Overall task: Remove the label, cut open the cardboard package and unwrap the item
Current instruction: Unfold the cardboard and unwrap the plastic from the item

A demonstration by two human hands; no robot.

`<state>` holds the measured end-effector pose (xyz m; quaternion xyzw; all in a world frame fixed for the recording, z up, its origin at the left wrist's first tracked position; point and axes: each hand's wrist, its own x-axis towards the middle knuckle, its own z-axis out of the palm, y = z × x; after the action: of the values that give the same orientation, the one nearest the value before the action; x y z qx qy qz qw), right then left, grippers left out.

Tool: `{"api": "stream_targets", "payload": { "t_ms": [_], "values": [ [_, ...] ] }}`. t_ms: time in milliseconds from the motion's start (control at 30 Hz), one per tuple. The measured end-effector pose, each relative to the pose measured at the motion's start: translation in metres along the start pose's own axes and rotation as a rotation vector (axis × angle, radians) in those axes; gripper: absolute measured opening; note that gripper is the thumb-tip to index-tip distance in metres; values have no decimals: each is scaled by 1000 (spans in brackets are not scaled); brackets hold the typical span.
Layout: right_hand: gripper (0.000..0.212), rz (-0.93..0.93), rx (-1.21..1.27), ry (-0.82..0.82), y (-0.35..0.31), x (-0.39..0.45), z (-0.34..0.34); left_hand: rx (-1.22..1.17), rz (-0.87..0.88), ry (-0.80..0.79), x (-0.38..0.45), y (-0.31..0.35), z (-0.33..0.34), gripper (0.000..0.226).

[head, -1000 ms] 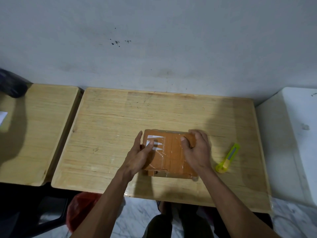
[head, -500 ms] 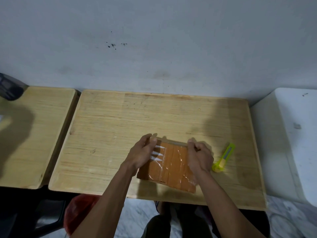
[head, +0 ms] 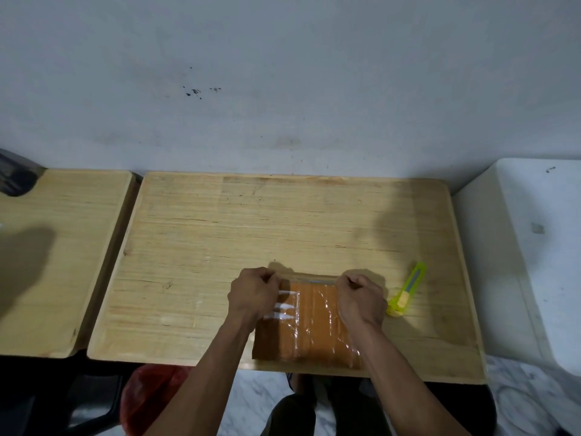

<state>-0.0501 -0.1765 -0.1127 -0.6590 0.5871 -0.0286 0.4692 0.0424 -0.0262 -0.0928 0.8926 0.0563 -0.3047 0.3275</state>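
Head view: the package (head: 309,325) lies at the surface's (head: 283,221) near edge. The left hand (head: 253,297) and right hand (head: 360,302) each clench its far corners. A hard tug could slide it off; the cutter (head: 407,289) lies beside it, unused.

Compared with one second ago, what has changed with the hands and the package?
The package was pulled toward the near edge of the wooden table. The left hand, which lay open-fingered on its top, and the right hand now pinch the far corners with curled fingers. The yellow-green cutter stayed untouched on the right.
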Motion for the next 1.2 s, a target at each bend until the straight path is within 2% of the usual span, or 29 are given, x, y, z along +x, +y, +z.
{"api": "stream_targets", "payload": {
  "t_ms": [100, 267, 500, 833, 933, 1033, 1100, 1200],
  "values": [
    [13, 38, -83, -29, -4, 4, 1, -33, -53, 27, 7, 5, 0, 21],
    [19, 14, -166, -92, 6, 6, 1, -22, -70, -22, 13, 1, -1, 16],
    [13, -215, -135, -202, 20, 3, -7, 54, -7, 64, 5, -8, 6, 22],
    [42, -399, -313, -107, 60, 7, 11, 178, 128, 107, -9, -29, 41, 32],
    [43, -438, -343, -102, 64, 7, 15, 120, 192, 136, -8, -36, 46, 39],
    [43, -421, -280, -93, 59, 5, 13, 1, 221, 180, -7, -38, 53, 35],
    [41, -449, -229, -71, 50, 6, 13, -49, 198, 193, -6, -34, 54, 35],
    [43, -440, -219, -92, 34, 20, 17, -80, 124, 195, 6, -25, 52, 48]
  ]
}}
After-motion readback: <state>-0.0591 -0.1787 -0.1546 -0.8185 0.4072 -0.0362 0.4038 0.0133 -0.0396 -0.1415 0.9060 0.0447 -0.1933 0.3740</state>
